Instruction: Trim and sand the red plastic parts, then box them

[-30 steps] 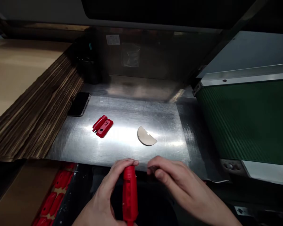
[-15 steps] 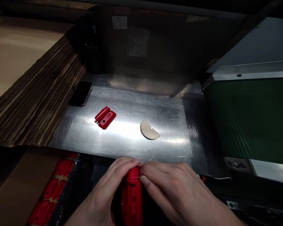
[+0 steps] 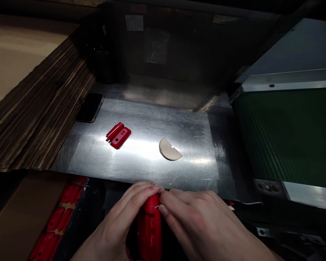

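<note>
**Work Area Condition and Two-Hand Hold**

A sheet of bright steel (image 3: 154,121) is occupying the centre of the frame, and a dark back wall (image 3: 190,47) is rising behind it. A tall stack of corrugated cardboard sheets (image 3: 40,108) is lying along the left side, and a green-covered machine housing (image 3: 285,137) is standing along the right side. A cardboard carton (image 3: 8,224) is sitting at lower left, below the near edge of the steel sheet, with a row of red moulded parts (image 3: 55,221) lying beside it.

Three items are resting on the steel sheet. A black smartphone (image 3: 89,107) is lying face up near its far left corner. A flat red plastic part (image 3: 118,135) is lying left of centre, well apart from a beige half-round piece (image 3: 170,149) with a small notch in its straight edge.

Both hands are working just beyond the near edge of the sheet, at bottom centre. The left hand (image 3: 114,214) is wrapping around an elongated red plastic housing (image 3: 149,232), holding it upright with its fingers closed over the upper end. The right hand (image 3: 203,221) is pressing its fingertips together at the top of the housing, pinching a thin pale sliver (image 3: 157,207). The sliver is too small to identify.
</note>
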A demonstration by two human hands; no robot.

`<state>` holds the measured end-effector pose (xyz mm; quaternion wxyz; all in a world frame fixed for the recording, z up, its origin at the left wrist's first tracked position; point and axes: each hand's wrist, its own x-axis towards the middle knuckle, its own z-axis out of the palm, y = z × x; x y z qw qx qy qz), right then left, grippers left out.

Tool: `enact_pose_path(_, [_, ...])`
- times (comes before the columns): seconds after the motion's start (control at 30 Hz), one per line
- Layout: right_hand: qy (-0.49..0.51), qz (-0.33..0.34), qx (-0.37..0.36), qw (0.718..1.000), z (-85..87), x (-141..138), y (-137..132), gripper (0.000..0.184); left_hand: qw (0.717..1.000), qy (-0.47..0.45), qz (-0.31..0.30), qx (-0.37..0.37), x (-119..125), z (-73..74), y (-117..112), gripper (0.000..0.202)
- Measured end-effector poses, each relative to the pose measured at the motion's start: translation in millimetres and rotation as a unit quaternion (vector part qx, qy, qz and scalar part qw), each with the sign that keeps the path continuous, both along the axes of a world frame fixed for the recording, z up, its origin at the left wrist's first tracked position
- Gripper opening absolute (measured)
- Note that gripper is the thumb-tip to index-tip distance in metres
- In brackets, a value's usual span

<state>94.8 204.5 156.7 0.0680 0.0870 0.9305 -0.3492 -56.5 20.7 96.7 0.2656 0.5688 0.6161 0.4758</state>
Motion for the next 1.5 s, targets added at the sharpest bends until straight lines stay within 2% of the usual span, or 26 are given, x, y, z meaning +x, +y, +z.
enact_pose_path(0.3, [-0.032, 0.025, 0.017, 0.999, 6.0, -4, 5, 0.015, 0.998, 0.032, -0.046, -0.001, -6, -6.6, -1, 0.109])
enact_pose_path(0.6, [-0.039, 0.025, -0.007, 0.999, 8.1, -5, 6, 0.017, 0.999, 0.022, -0.048, -0.007, -5, -7.3, 0, 0.109])
enact_pose_path(0.8, [-0.078, 0.024, -0.066, 0.994, 7.0, -7, 13, 0.021, 0.998, 0.010, -0.055, -0.034, -6, -10.0, 1, 0.112])
enact_pose_path(0.93, [-0.085, 0.016, -0.145, 0.986, 1.2, -9, 21, 0.027, 0.998, 0.018, -0.049, -0.047, -7, -12.5, 0, 0.111])
enact_pose_path(1.03, [-0.043, -0.028, -0.229, 0.972, -6.1, -6, 23, 0.038, 0.998, 0.028, -0.037, -0.049, -8, -12.8, 1, 0.111])
enact_pose_path(1.13, [-0.003, -0.119, -0.328, 0.937, -17.1, 0, 28, 0.044, 0.997, 0.023, -0.041, -0.061, -9, -12.2, 2, 0.117])
enact_pose_path(1.2, [0.006, -0.187, -0.351, 0.918, -30.0, 4, 37, 0.045, 0.996, 0.008, -0.046, -0.076, -11, -12.8, 2, 0.122])
enact_pose_path(1.23, [0.010, -0.227, -0.305, 0.925, -38.9, 6, 45, 0.045, 0.995, -0.004, -0.045, -0.088, -12, -14.0, 2, 0.124])
enact_pose_path(1.3, [0.022, -0.308, -0.116, 0.944, -61.0, 8, 66, 0.042, 0.992, -0.045, -0.036, -0.115, -13, -19.2, 3, 0.126])
enact_pose_path(1.33, [0.025, -0.340, -0.002, 0.940, -73.1, 8, 78, 0.040, 0.988, -0.077, -0.027, -0.129, -13, -23.5, 3, 0.126])
enact_pose_path(1.37, [0.026, -0.364, 0.077, 0.928, -84.7, 8, 90, 0.039, 0.983, -0.119, -0.015, -0.137, -13, -28.9, 4, 0.125])
enact_pose_path(1.43, [0.020, -0.384, 0.155, 0.910, -103.7, 6, 107, 0.043, 0.966, -0.227, 0.011, -0.121, -11, -42.0, 7, 0.122])
enact_pose_path(1.5, [0.019, -0.384, 0.188, 0.904, -113.9, 1, 112, 0.050, 0.931, -0.358, 0.030, -0.062, -7, -55.4, 12, 0.114])
